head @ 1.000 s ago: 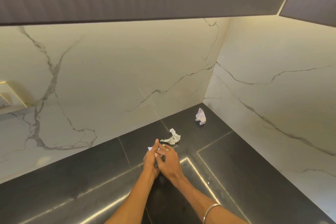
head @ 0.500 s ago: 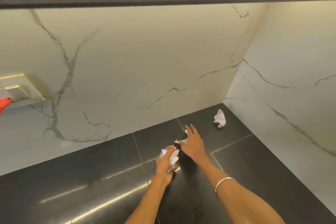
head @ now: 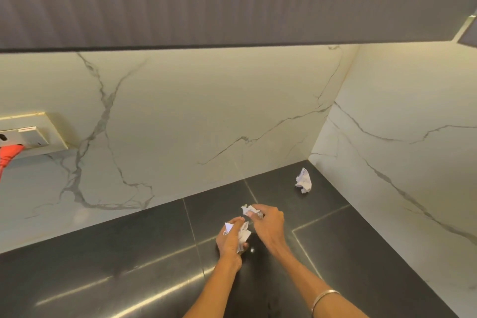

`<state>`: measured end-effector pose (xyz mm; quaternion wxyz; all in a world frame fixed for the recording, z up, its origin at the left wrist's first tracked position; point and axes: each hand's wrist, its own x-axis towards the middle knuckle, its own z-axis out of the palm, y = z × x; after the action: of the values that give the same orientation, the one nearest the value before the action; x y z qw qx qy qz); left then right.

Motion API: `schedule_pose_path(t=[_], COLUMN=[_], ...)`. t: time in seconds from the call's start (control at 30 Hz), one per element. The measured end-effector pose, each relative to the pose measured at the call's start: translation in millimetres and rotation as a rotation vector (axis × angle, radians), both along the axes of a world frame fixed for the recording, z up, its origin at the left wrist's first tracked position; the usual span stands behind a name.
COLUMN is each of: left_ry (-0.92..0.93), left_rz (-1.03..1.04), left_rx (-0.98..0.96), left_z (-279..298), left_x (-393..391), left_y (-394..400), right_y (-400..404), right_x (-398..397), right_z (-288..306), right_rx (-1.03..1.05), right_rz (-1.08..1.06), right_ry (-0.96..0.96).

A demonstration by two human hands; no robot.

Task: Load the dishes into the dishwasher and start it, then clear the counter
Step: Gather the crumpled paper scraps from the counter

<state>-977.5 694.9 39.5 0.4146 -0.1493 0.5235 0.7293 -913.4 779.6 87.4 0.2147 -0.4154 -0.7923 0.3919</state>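
Note:
Over the dark tiled counter (head: 129, 253), my left hand (head: 229, 239) is closed around a crumpled white paper (head: 242, 233). Just right of it and a little farther back, my right hand (head: 268, 224) pinches a second crumpled paper scrap (head: 249, 210) by its fingertips, lifted off the counter. A third crumpled white paper (head: 304, 180) lies alone on the counter in the far right corner, close to where the two marble walls meet, well beyond both hands.
White marble walls (head: 206, 111) close the counter at the back and right. A dark upper cabinet (head: 232, 0) hangs overhead. At the left wall sits a socket plate (head: 31, 131) with a red plug (head: 10, 153).
My right hand has closed on the second paper scrap and lifted it off the counter. My left hand still holds the first paper. The view has tilted slightly.

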Motion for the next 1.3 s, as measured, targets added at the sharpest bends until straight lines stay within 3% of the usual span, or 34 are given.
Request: schedule_pose_path(t=[0.13, 0.3, 0.43, 0.57, 0.83, 0.93, 1.1, 1.2, 1.3], left_ry=[-0.049, -0.138, -0.252, -0.281, -0.278, -0.310, -0.297, -0.335, -0.304], left_rz=[0.046, 0.087, 0.049, 0.012, -0.049, -0.034, 0.010, 0.013, -0.022], left_rx=[0.013, 0.144, 0.260, 0.219, 0.077, 0.096, 0.035, 0.071, 0.059], left_z=[3.6, 7.8, 1.7, 7.7, 3.8, 4.5, 2.3, 5.6, 1.2], left_x=[0.1, -0.4, -7.7, -13.8, -28.5, -26.2, -29.2, -34.6, -31.5], left_y=[0.5, -10.7, -15.5, -14.3, 27.3, 44.1, 66.0, 77.3, 86.0], right_y=[-38.8, -57.8, -59.0, -59.8, -5.2, 34.0, 102.7, 140.2, 176.6], right_x=[1.3, -2.4, -9.5, -12.4, -4.7, 5.5, 28.7, 31.0, 28.2], right_z=[5.8, -3.8, -12.9, -11.5, 20.1, 19.3, -5.2, -7.8, -9.2], right_rx=[-0.003, 0.008, 0.202, 0.217, -0.179, -0.204, 0.079, 0.167, 0.094], right_rz=[0.183, 0.150, 0.113, 0.156, 0.256, 0.125, -0.230, -0.270, -0.244], right_ry=[0.013, -0.048, -0.193, -0.313, -0.102, -0.051, -0.174, -0.334, -0.335])
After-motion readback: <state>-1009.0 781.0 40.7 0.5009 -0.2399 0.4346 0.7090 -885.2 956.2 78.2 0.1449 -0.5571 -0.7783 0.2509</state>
